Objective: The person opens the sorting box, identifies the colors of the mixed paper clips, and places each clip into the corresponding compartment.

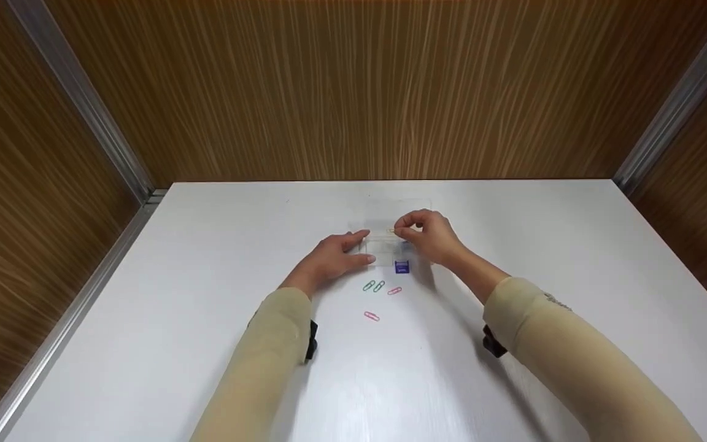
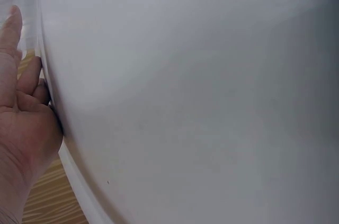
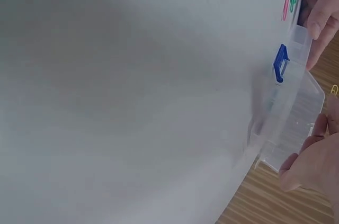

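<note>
beyond pink paper clips point(image 1: 372, 316) and green paper clips point(image 1: 369, 285) on the desk point(image 1: 175, 307), the left grip point(image 1: 330, 255) clasps a clear box's point(image 1: 380, 250) left end, and a yellow paper clip point(image 1: 391, 231) is pinched over it between the right grip's point(image 1: 431, 236) fingertips.

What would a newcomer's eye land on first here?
Probably the blue latch on the near side of the clear plastic box, held by the left hand. Next, the yellow paper clip pinched in the right hand. Then two green paper clips and two pink paper clips on the white table in front of the box.
</note>
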`<act>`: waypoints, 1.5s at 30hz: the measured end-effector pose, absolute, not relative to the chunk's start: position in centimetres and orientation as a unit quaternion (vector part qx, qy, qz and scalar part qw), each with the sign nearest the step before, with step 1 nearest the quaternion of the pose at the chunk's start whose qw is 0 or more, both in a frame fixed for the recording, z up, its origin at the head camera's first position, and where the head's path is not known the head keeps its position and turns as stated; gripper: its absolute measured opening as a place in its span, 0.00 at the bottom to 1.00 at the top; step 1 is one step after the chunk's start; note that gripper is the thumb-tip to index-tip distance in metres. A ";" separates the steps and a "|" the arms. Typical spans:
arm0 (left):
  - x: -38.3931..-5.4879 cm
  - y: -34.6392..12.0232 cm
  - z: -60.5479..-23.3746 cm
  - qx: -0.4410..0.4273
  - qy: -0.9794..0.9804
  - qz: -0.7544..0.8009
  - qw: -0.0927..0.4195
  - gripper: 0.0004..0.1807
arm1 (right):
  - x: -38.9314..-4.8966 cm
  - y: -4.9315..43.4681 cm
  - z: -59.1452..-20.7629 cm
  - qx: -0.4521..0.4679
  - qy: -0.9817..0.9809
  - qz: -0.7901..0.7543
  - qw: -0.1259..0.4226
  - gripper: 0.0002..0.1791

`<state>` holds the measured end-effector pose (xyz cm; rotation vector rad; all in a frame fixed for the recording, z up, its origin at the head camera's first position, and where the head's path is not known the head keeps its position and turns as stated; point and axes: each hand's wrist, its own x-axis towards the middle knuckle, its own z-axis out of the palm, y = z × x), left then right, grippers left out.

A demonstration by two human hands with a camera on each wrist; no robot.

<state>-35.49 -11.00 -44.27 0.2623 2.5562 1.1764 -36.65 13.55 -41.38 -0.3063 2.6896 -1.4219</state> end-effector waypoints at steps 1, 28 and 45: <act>-35.5 -11.0 -44.3 0.090 0.893 0.411 0.158 0.38 | -36.7 13.4 -41.5 -0.098 0.879 -0.465 0.040 0.06; -35.8 -10.2 -44.6 0.111 0.897 0.398 0.160 0.39 | -36.9 13.7 -42.5 -0.064 0.883 -0.465 0.026 0.07; -36.2 -11.0 -44.5 0.084 0.901 0.393 0.162 0.38 | -33.1 15.0 -42.1 -0.141 0.868 -0.474 0.035 0.09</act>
